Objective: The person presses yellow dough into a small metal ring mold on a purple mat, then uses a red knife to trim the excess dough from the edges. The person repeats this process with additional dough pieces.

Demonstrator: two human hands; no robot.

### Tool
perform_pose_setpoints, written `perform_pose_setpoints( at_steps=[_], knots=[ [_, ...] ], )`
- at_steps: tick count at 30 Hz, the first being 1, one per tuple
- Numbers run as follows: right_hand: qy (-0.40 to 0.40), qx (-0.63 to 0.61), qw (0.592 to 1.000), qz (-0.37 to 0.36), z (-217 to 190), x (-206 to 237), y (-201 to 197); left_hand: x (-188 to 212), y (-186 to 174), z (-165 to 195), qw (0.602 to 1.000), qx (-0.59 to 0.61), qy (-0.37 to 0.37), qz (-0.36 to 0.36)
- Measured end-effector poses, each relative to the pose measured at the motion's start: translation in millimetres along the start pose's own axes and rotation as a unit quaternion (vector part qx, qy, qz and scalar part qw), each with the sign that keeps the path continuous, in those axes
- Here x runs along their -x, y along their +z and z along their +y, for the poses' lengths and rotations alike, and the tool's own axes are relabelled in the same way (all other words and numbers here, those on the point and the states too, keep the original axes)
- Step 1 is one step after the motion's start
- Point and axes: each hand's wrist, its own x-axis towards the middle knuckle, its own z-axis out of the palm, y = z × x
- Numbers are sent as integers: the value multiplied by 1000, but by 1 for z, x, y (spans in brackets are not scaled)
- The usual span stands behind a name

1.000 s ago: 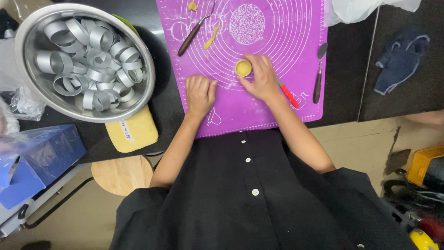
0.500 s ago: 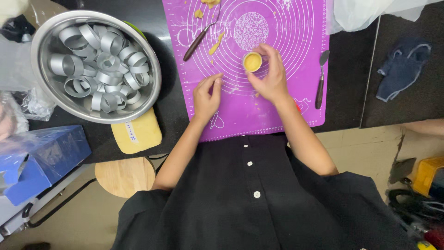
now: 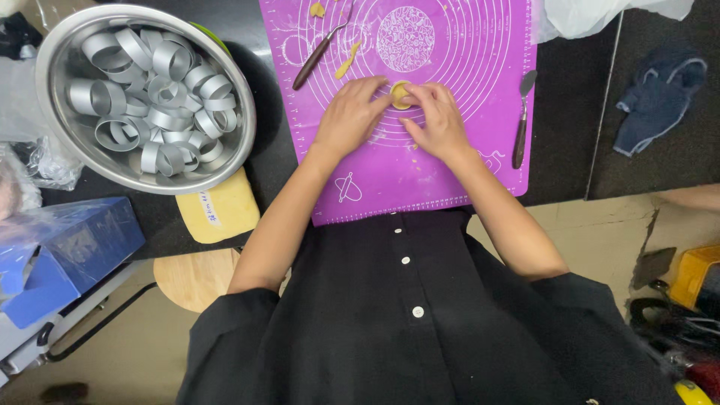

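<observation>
A small round piece of yellow dough in a ring (image 3: 400, 94) sits on the purple silicone mat (image 3: 457, 172). My left hand (image 3: 349, 118) and my right hand (image 3: 433, 118) meet at it, fingertips pressing on it from both sides. A thin patterned dough disc (image 3: 405, 39) lies on the mat just beyond. Scraps of dough (image 3: 346, 63) lie near a wooden-handled tool (image 3: 316, 58) at the mat's upper left.
A large steel bowl (image 3: 52, 142) holding several metal rings stands at the left. A palette knife (image 3: 521, 120) lies along the mat's right edge. A yellow board (image 3: 225, 210), blue box (image 3: 67, 251), wooden stool (image 3: 195, 277) and blue cloth (image 3: 656, 97) surround the mat.
My left hand has come across from the mat to join my right hand on the dough ring. The ring has shifted up the mat toward the patterned disc.
</observation>
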Motion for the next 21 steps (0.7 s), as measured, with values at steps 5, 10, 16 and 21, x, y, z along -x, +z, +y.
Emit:
perform_pose_setpoints(
  at_steps=[5, 10, 16, 21],
  knots=[
    [-4, -4, 1000, 9, 8, -4, 13, -27, 9, -13, 998, -3, 58, -40],
    [-10, 7, 1000, 24, 13, -4, 14, -33, 9, -16, 995, -21, 81, -51],
    [-3, -9, 999, 37, 13, -5, 16, -40, 7, -19, 991, -33, 104, -72],
    [8, -20, 999, 50, 12, -5, 18, -48, 6, -20, 991, 14, 119, -55]
  ],
)
